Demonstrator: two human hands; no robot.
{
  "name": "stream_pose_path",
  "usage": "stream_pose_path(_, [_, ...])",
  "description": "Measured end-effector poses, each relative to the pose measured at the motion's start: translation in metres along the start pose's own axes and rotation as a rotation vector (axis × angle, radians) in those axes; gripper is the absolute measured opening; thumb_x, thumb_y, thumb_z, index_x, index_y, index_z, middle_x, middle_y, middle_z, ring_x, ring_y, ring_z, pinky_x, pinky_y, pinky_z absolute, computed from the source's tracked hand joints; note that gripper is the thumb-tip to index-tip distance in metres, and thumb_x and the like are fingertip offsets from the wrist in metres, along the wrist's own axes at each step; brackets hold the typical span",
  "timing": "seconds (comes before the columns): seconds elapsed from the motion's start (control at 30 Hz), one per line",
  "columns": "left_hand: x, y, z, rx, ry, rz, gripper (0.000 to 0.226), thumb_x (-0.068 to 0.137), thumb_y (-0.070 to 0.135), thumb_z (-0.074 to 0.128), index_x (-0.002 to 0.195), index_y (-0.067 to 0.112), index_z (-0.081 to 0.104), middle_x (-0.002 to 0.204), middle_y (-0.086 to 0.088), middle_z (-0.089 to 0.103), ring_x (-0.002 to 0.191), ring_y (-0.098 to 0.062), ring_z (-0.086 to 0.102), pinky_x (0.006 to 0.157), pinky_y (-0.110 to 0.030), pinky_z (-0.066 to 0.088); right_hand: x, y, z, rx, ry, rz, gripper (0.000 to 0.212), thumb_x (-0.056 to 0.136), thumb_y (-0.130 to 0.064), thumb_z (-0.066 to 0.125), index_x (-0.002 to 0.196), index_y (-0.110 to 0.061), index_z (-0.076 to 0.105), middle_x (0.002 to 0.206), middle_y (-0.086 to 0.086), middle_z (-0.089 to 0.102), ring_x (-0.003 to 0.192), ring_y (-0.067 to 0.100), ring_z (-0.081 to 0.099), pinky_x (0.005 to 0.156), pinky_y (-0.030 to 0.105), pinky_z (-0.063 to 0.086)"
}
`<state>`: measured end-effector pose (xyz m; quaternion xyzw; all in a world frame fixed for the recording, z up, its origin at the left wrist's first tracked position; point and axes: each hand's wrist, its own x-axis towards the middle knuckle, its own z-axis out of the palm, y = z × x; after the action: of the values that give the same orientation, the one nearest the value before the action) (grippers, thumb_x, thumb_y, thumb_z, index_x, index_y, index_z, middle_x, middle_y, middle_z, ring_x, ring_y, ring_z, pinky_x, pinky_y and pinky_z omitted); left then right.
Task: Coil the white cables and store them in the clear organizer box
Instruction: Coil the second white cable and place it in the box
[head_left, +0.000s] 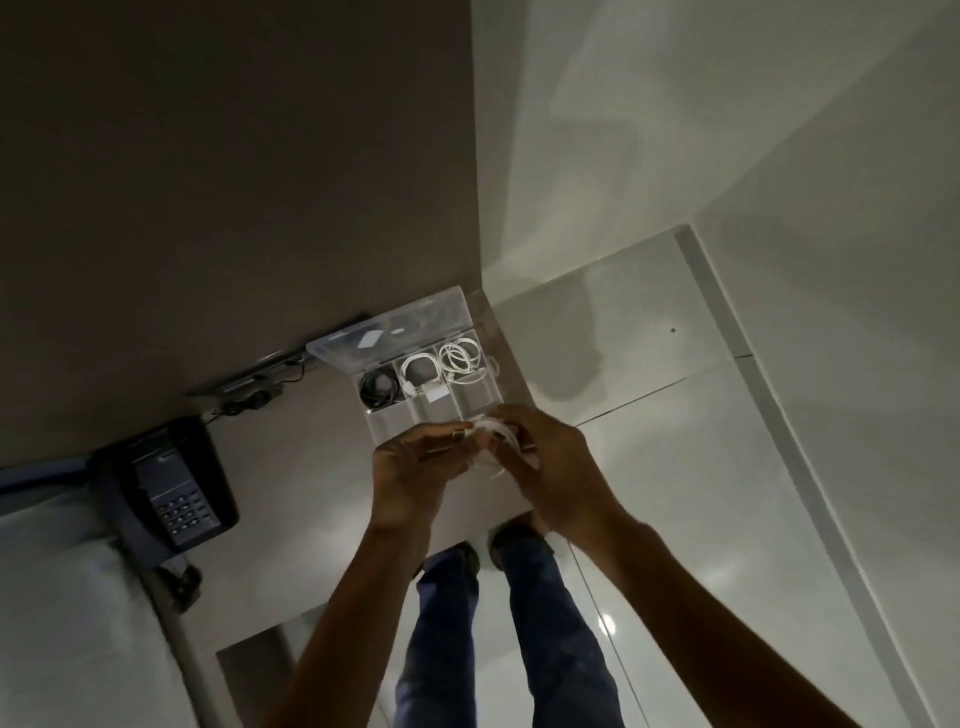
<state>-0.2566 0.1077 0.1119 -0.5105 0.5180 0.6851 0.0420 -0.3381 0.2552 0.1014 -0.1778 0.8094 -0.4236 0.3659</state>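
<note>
I have both hands, left hand (415, 467) and right hand (545, 467), pinched on a white cable (493, 441) above the clear organizer box (395, 415) on the table (311, 467). It looks light, limp and springy; I'd grip across the loops, not the plugs.

Both hands (483, 462) around white cable (496, 441)
</note>
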Motion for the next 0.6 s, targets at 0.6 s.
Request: stream_pose_path(0.6, [0.167, -0.09, 0.032, 0.39, 0.285, 0.219, 0.014, 0.079, 0.013, 0.09, 0.085, 0.007, 0.079, 0.067, 0.006, 0.073, 0.06, -0.006, 0.07, 0.063, -0.021, 0.06, 0.128, 0.128, 0.075, -0.215, 0.27, -0.036, 0.013, 0.096, -0.024, 0.079, 0.101, -0.013, 0.077, 0.103, 0.005, 0.075, 0.081, 0.012, 0.065, 0.073, 0.02, 0.052])
